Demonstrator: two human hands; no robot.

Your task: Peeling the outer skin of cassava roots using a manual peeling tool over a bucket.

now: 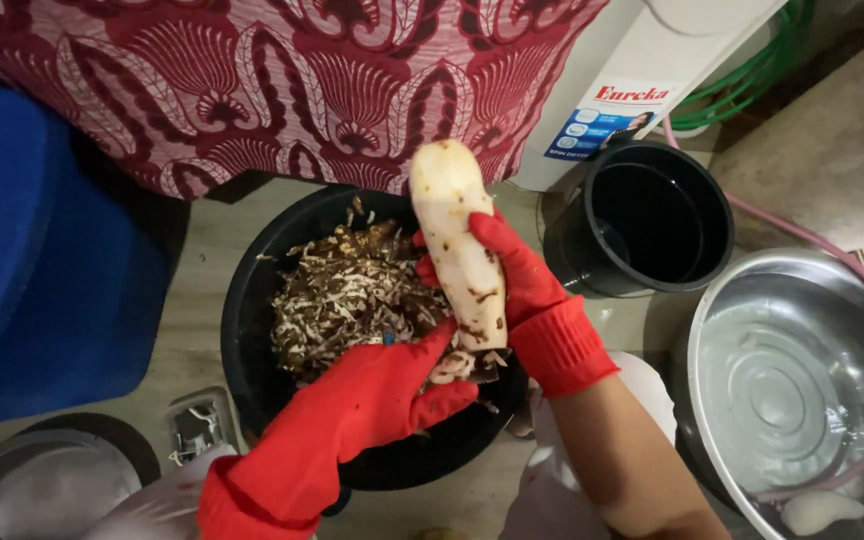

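Above the black basin [252, 330] of brown peelings [352, 295], the right hand [517, 290] (red-gloved) grips a pale peeled root [457, 235] upright. The left hand [377, 395], also gloved, closes around the root's lower end.

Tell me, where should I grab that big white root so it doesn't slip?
Grip the peeled root around its middle, coming from the right side, as the right hand does. It stands nearly upright over the black basin, and its long, rounded shape lets fingers wrap round. The left hand steadies the lower end.
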